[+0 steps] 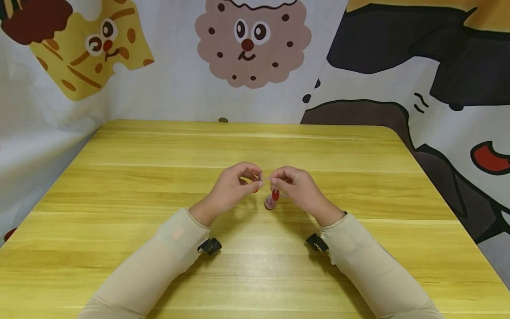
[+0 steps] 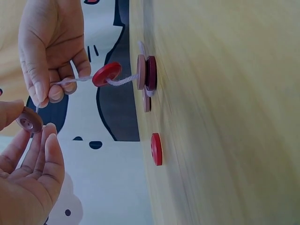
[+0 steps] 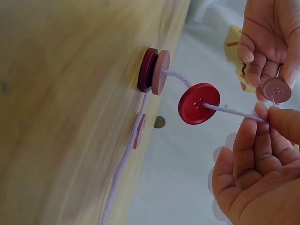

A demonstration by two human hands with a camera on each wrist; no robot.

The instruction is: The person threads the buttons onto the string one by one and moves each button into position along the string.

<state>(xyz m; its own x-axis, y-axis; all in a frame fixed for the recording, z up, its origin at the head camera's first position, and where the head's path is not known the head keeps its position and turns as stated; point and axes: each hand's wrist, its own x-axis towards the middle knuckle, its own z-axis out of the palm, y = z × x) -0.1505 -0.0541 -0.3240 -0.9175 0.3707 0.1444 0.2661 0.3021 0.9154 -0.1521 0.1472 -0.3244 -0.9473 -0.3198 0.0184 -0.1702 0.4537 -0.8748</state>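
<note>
While right hand (image 3: 262, 159) fingers pinch yarn (image 3: 234, 112), left hand (image 2: 28, 178) fingers pinch button (image 2: 29, 123), seemingly mid-table, edges far.

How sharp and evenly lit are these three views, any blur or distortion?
Head view: even soft light, faint shadows under the arms, the table edges bowed by a wide lens, buttons too small to read. Left wrist view: the red button on the cord is sharp, the nearby tabletop smeared. Right wrist view: the red button and cord are crisp, the near wood soft.
</note>
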